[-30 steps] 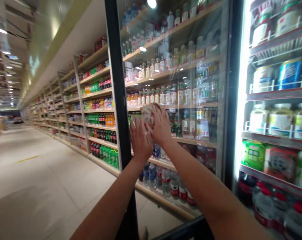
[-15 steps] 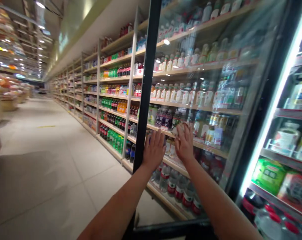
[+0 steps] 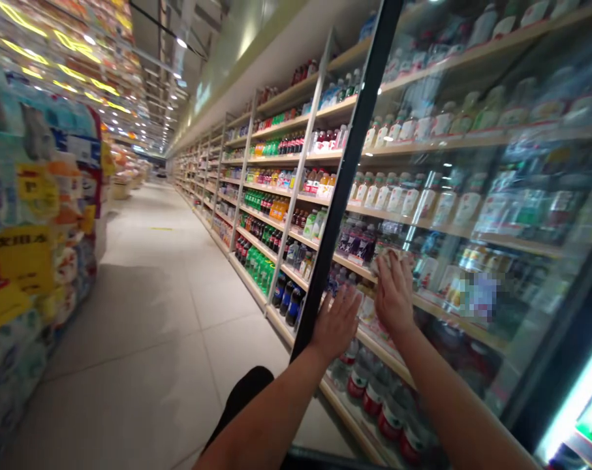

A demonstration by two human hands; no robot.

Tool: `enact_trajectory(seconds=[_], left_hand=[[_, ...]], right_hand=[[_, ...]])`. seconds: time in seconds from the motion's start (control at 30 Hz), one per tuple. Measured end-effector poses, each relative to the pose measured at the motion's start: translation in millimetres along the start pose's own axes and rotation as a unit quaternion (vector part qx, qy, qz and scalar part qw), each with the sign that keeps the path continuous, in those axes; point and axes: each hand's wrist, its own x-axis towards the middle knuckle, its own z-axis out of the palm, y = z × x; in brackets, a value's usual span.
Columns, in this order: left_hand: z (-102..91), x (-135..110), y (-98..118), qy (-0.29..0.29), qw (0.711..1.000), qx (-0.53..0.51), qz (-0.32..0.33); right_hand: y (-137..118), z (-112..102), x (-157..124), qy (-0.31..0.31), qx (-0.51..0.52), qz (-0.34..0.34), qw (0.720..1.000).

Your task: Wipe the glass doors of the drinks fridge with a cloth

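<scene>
A glass cooler door (image 3: pixel 452 254) with a black frame (image 3: pixel 347 176) stands swung open in front of me. My left hand (image 3: pixel 337 321) lies flat on the glass beside the frame, fingers stretched out and holding nothing. To its right and a little higher, my right hand (image 3: pixel 394 294) presses a crumpled light-coloured cloth (image 3: pixel 402 258) against the pane. Most of the cloth is hidden under the fingers. Through the glass, shelves of bottles (image 3: pixel 388 192) show behind both hands.
Long drink shelves (image 3: pixel 271 196) run down the aisle behind the door. Stacked packs of goods (image 3: pixel 70 196) stand on the left, with a yellow sign (image 3: pixel 19 267). Pale floor tiles (image 3: pixel 149 326) lie between. A lit cooler interior (image 3: pixel 582 391) shows at lower right. My dark-clad knee (image 3: pixel 249 391) is below.
My view has turned left, so the door and hands appear further right and the stacked packs have come into view. The right hand still presses the cloth to the glass.
</scene>
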Motion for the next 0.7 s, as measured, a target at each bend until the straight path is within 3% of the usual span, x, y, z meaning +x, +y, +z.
enact_trajectory(seconds=[0.1,0.27,0.37,0.5,0.6,0.7], left_hand=[[0.7,-2,0,0.003,1.0,0.005,0.004],[3.6,-5,1,0.01,1.0,0.02,0.009],[4.4,-6,2,0.028,0.999,0.029,0.013],[4.5,-6,3,0.046,0.998,0.041,0.017],[3.4,-6,3,0.054,0.997,0.048,0.015],[0.7,-7,3,0.052,0.997,0.058,0.014]], right_hand=[[8,0,15,-0.003,-0.003,-0.007,1.0],[27,0,50,0.058,-0.003,0.071,0.996],[20,-1,27,0.08,-0.017,0.08,0.993],[14,-6,-10,0.041,-0.027,0.041,0.998],[28,-12,-6,0.032,-0.022,0.033,0.999],[40,-17,2,0.056,-0.02,0.066,0.996]])
